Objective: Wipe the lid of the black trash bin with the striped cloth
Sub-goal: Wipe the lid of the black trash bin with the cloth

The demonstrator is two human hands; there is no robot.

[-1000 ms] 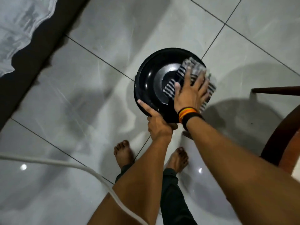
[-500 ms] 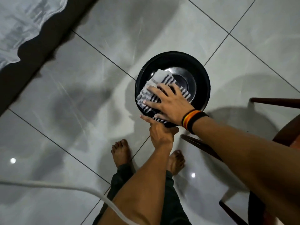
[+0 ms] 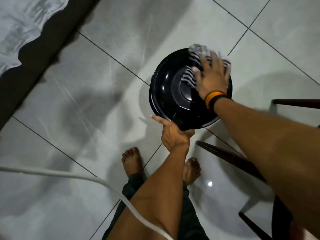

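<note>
The round black trash bin lid [image 3: 170, 87] faces up at me, glossy, with a raised disc in its middle. My right hand [image 3: 212, 78] presses the black-and-white striped cloth [image 3: 192, 66] flat onto the lid's far right part, fingers spread; the cloth is blurred from motion and partly hidden under the hand. My left hand [image 3: 174, 135] grips the near edge of the bin at a small black hinge piece, index finger pointing out to the left. The bin's body is hidden beneath the lid.
Grey glossy floor tiles [image 3: 86, 101] lie all around. Dark wooden chair legs [image 3: 230, 156] stand at the right, close to the bin. A white cord [image 3: 86, 178] crosses the lower left. A dark strip with white fabric [image 3: 22, 28] fills the upper left. My bare feet [image 3: 131, 160] stand below the bin.
My right hand has swept the cloth from the lid's near left part across to its far right part. My left hand keeps its hold on the bin's near edge.
</note>
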